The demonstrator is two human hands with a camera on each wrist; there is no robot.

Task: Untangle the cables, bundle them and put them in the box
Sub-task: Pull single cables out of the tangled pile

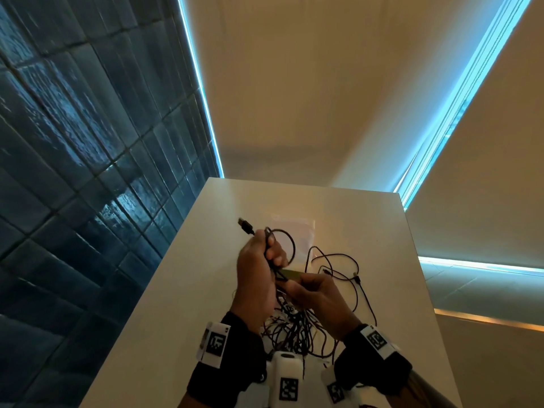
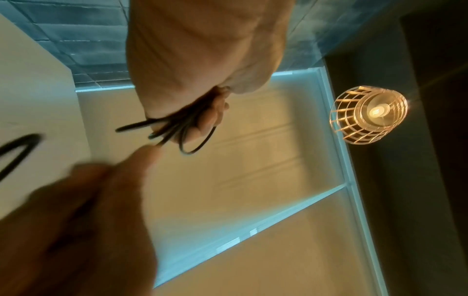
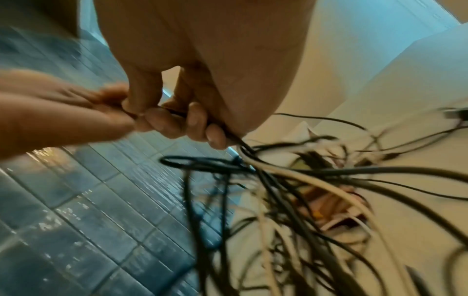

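Above the white table, my left hand grips a small coil of black cable; its USB plug sticks out past the knuckles. In the left wrist view the coiled cable runs under my curled fingers. My right hand sits just below and pinches the same cable's strand, with a short olive strip at its fingertips. The right wrist view shows my fingers curled round the black cable. A tangle of black and white cables lies beneath both hands.
Loose black cable loops spread to the right of my hands. A clear plastic bag lies farther back on the table. White marker-tagged devices sit at the near edge. A dark tiled wall runs along the left.
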